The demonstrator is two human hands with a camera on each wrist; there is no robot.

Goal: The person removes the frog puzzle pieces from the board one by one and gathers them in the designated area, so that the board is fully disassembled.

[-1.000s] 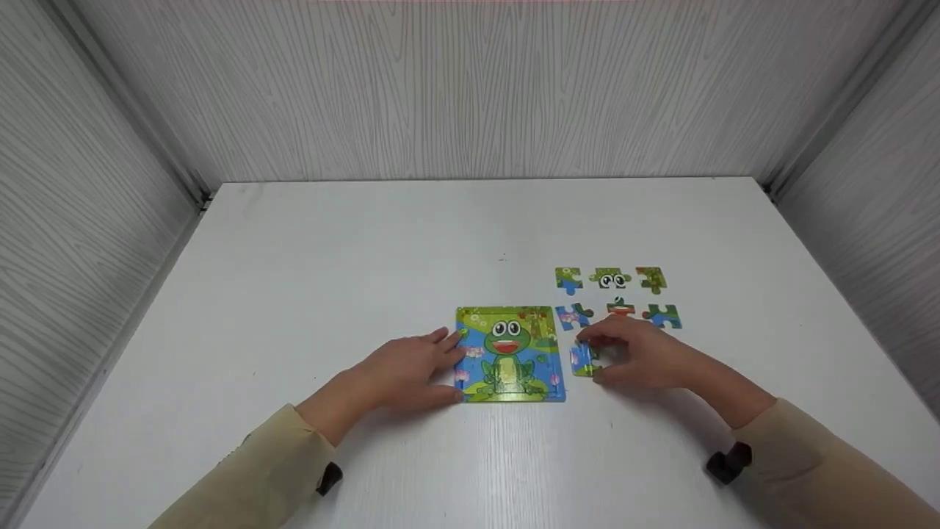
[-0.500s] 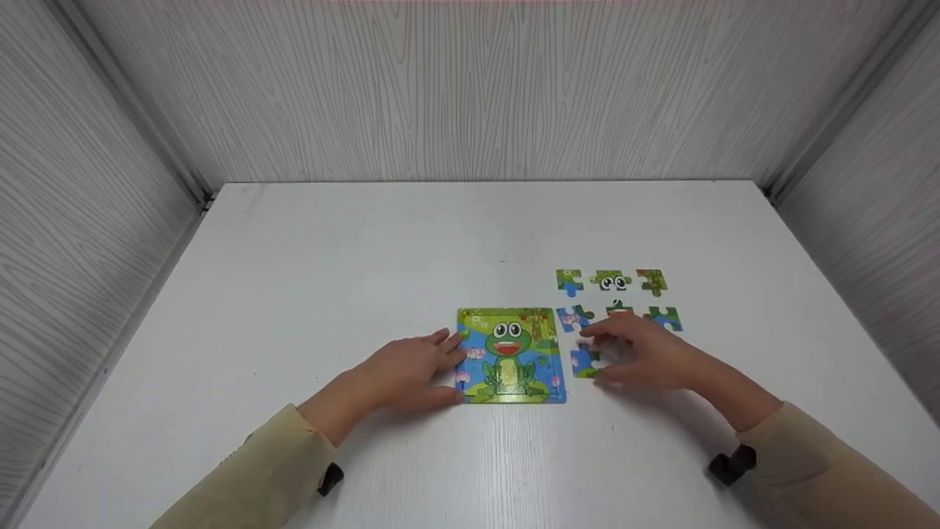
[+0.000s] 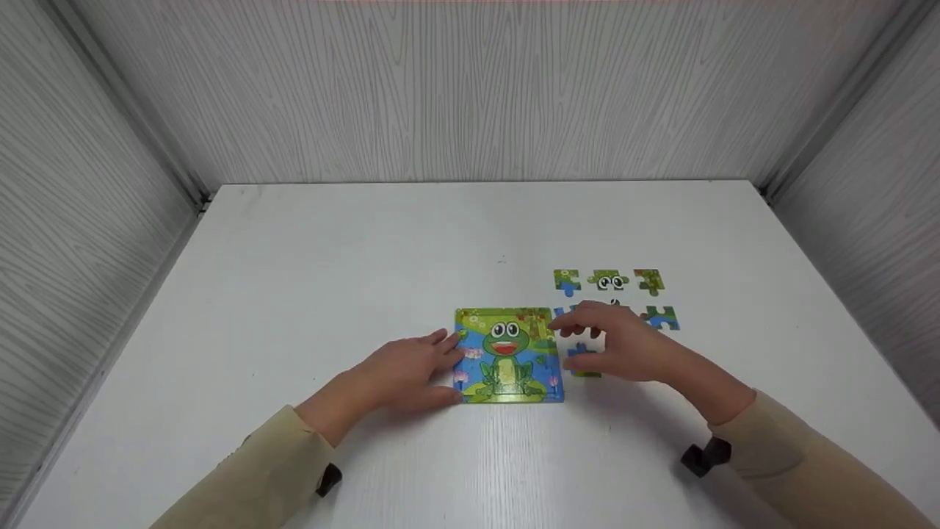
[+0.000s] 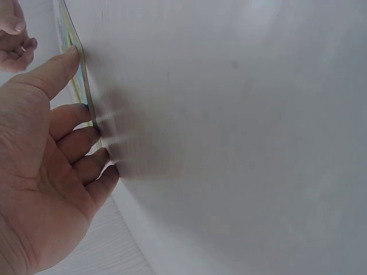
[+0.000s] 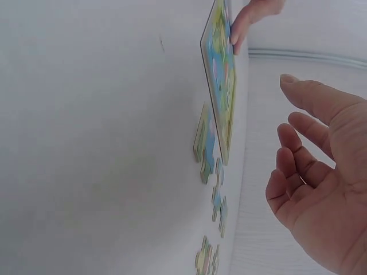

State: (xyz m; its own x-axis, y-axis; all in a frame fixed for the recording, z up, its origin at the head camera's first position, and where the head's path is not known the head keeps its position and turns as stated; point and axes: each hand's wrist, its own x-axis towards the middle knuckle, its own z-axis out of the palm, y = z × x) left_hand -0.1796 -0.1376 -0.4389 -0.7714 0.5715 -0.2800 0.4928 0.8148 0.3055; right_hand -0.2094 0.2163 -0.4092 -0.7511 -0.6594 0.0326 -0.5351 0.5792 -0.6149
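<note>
A square frog puzzle board (image 3: 507, 360) lies flat on the white table. Along its left edge rests my left hand (image 3: 404, 375), thumb and fingertips touching the rim; the left wrist view shows those fingers (image 4: 74, 140) against the edge. My right hand (image 3: 617, 342) hovers just right of the board, its fingers loosely bent with nothing between them, as the right wrist view confirms. Beneath it lies a blue and green jigsaw piece (image 3: 585, 373), partly covered. A jigsaw piece with the frog's eyes (image 3: 609, 281) lies farther back. The middle-row pieces are partly hidden by the right hand.
Two corner jigsaw pieces flank the eyes piece, one green and blue (image 3: 566, 280), one with a tree (image 3: 649, 280). Another green and blue piece (image 3: 662, 318) lies right of my right hand. Grey wood-grain panels (image 3: 470, 95) border the table at the back and sides.
My right hand has come off the blue and green jigsaw piece and shifted left toward the board. The left hand has stayed at the board's edge.
</note>
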